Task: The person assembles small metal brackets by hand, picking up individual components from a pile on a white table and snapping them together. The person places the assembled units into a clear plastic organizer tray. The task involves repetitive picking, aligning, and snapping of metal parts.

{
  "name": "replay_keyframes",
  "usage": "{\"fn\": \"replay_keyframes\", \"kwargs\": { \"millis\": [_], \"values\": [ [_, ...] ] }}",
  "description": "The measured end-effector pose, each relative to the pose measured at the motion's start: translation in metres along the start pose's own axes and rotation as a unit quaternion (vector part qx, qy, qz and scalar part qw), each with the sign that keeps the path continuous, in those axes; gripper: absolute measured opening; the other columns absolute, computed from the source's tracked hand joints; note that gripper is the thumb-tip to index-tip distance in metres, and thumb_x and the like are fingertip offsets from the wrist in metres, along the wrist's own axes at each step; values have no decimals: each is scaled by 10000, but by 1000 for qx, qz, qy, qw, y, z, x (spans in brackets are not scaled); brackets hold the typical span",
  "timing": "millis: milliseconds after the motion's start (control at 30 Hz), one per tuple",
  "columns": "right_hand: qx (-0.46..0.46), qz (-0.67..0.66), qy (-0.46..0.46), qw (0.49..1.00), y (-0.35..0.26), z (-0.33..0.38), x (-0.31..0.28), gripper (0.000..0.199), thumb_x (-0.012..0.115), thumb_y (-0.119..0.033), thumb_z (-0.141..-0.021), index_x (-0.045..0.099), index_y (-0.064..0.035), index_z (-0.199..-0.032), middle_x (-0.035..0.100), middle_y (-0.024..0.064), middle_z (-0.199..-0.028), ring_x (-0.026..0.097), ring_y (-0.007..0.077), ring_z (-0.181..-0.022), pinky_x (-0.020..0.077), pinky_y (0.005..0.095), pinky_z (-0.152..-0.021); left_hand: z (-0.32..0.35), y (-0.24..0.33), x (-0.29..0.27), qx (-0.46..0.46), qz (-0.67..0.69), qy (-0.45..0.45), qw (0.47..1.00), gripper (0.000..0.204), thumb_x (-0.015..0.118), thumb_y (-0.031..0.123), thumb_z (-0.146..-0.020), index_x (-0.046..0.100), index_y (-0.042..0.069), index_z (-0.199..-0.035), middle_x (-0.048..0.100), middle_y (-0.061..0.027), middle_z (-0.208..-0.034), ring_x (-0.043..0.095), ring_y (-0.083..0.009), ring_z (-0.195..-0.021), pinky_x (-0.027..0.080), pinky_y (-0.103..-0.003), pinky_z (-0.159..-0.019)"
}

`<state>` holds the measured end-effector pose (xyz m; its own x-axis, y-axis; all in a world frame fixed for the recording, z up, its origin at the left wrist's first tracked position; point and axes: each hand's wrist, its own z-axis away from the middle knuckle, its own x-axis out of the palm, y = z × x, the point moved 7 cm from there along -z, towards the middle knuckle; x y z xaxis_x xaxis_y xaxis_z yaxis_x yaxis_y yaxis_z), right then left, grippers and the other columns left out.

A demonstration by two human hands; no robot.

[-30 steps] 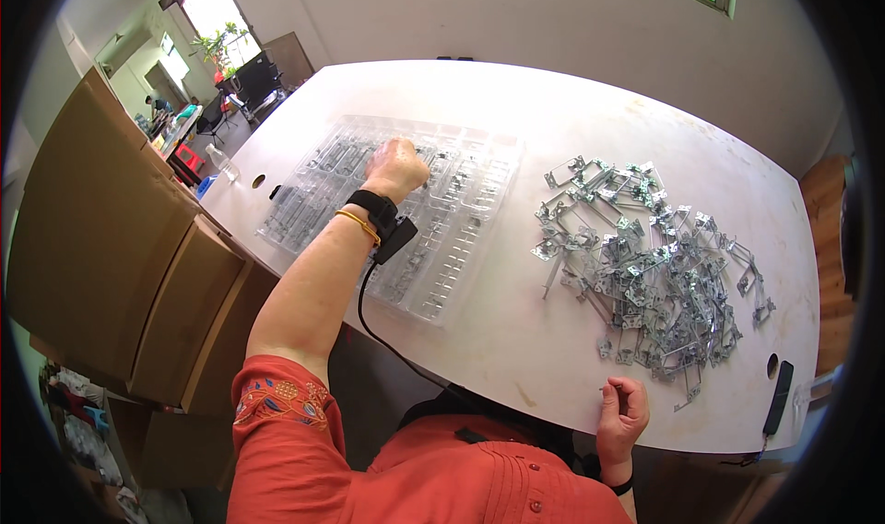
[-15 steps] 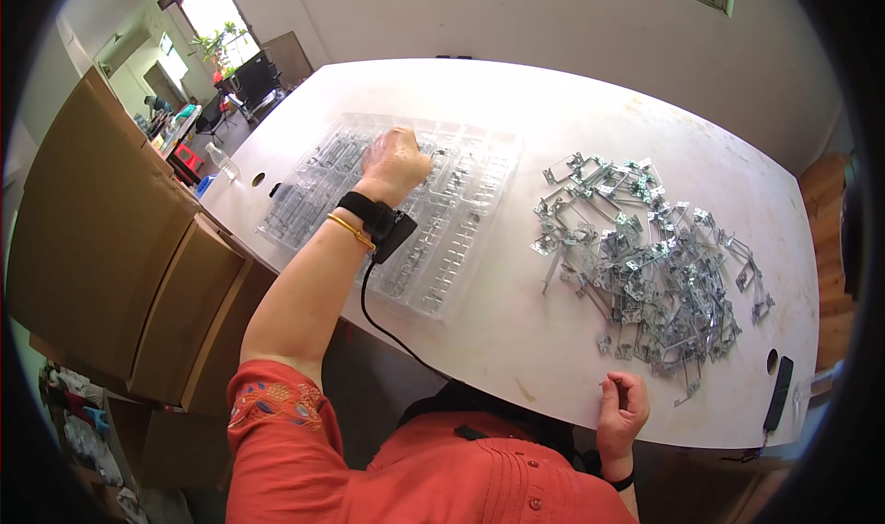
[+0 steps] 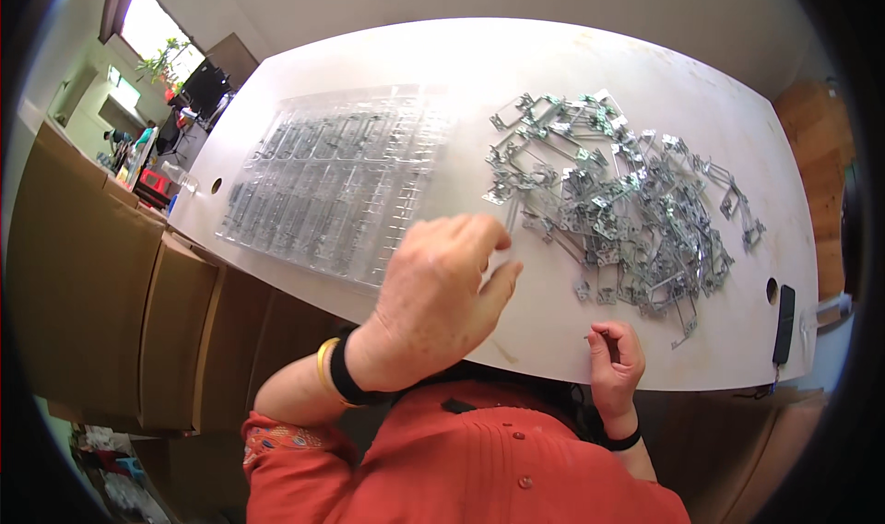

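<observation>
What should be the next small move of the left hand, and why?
Probably reach right to the pile of metal clips and pick one up. The left hand is raised above the near edge of the white table, looks empty, and its fingers point toward the pile. The clear plastic tray lies to its left.

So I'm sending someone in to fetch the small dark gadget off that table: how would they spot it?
Start at the white table and follow its right end toward the near edge. Past the heap of metal clips, beside a round hole, lies a slim black bar-shaped device, the only dark thing there.
</observation>
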<state>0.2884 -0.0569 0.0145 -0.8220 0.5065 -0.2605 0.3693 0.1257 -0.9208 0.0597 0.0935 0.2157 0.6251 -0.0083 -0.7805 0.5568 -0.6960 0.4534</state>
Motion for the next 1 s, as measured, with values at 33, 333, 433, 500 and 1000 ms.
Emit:
{"fn": "replay_keyframes", "kwargs": {
  "millis": [33, 333, 433, 500, 1000],
  "values": [
    [4, -7, 1, 1000, 0, 0, -2, 124, 784, 40, -1015, 739, -12, -1118, 709, 81, -1044, 663, 167, -904, 542, 291, -815, 7, -4, 17, -8, 18, -13, 1000, 185, 855, 147, -928, 729, 43, -1014, 702, -105, -865, 652, -298, -742, 521, -431, -759],
    [48, -42, 35, 997, 16, 5, -44, 148, 787, 41, -1024, 743, -11, -1156, 692, 58, -1101, 643, 124, -933, 526, 265, -808, 5, -61, 99, -133, 22, -31, 990, 214, 798, 182, -978, 705, -3, -1031, 711, -167, -953, 659, -294, -744, 550, -442, -737],
    [58, -36, 43, 997, 17, 5, -56, 147, 790, 46, -1017, 744, -8, -1146, 699, 68, -1102, 651, 134, -936, 530, 267, -811, 7, -63, 112, -132, -14, -22, 991, 233, 803, 192, -969, 702, -9, -1027, 712, -184, -975, 663, -306, -743, 555, -445, -735],
    [57, -25, 50, 997, 18, 6, -64, 145, 794, 47, -1009, 746, -8, -1135, 707, 77, -1100, 660, 146, -937, 535, 272, -811, 13, -58, 120, -129, -31, -33, 991, 243, 809, 198, -961, 701, -10, -1025, 713, -191, -981, 669, -319, -745, 555, -450, -739],
    [-22, 73, 47, 996, 1, -1, -79, 155, 870, -29, -947, 785, -56, -1073, 775, 115, -997, 747, 261, -796, 592, 347, -700, 54, -18, 157, -92, 31, -184, 978, 268, 849, 238, -956, 674, 45, -893, 662, -143, -800, 669, -355, -729, 526, -464, -675]
  ]
}}
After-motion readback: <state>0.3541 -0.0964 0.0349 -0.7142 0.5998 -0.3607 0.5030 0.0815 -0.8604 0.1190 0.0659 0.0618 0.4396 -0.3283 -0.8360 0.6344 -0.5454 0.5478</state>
